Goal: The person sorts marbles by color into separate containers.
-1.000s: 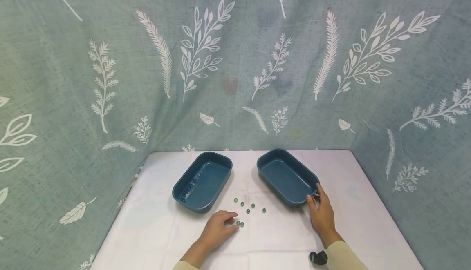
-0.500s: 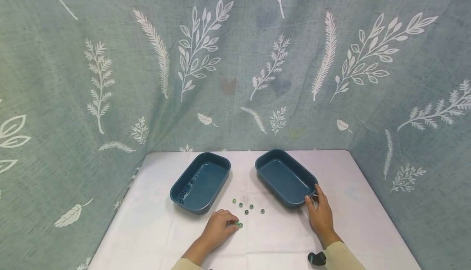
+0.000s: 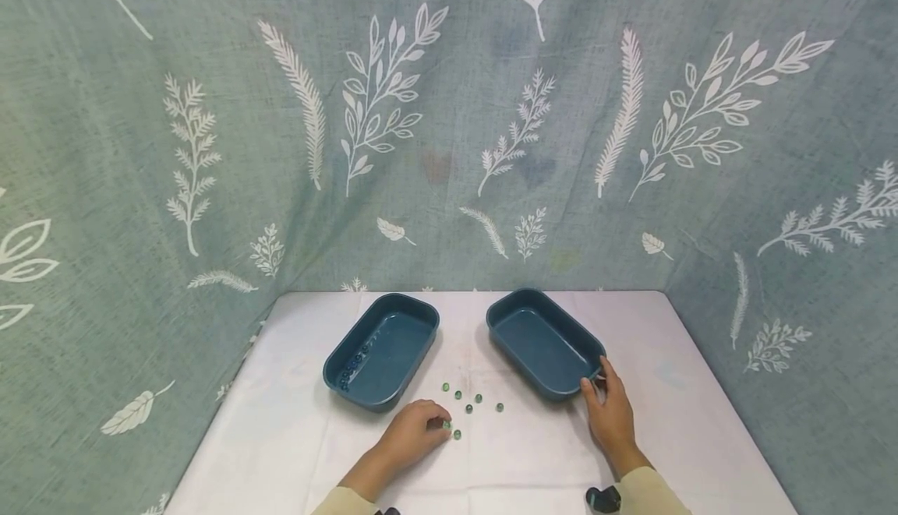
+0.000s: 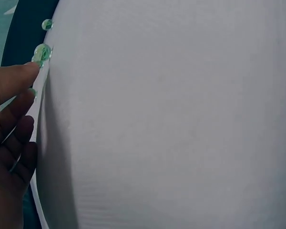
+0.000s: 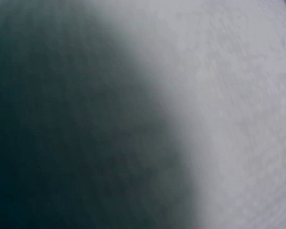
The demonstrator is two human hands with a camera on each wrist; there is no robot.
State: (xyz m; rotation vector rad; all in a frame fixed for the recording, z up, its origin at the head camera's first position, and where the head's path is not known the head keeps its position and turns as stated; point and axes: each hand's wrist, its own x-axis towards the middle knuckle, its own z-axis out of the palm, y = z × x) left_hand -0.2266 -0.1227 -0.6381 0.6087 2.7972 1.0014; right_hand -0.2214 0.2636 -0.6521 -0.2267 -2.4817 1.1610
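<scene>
In the head view my left hand pinches a green glass marble between thumb and fingertips, low over the white cloth. Another green marble lies just beside the fingertips. Past them several more green marbles are scattered on the cloth. My right hand grips the near right corner of a blue tray, with the thumb on the near side and fingers at the rim. The left wrist view shows the left thumb with marbles beyond its tip; the held one is mostly hidden. The right wrist view is blurred.
A second blue tray stands at the left, with several dark blue marbles along its left side. White cloth covers the table. A leaf-patterned curtain rises behind and at both sides.
The left fingers have closed on one of two adjacent marbles and drawn it slightly away from the other. The right hand stays on the tray's corner. The head view shifts slightly.
</scene>
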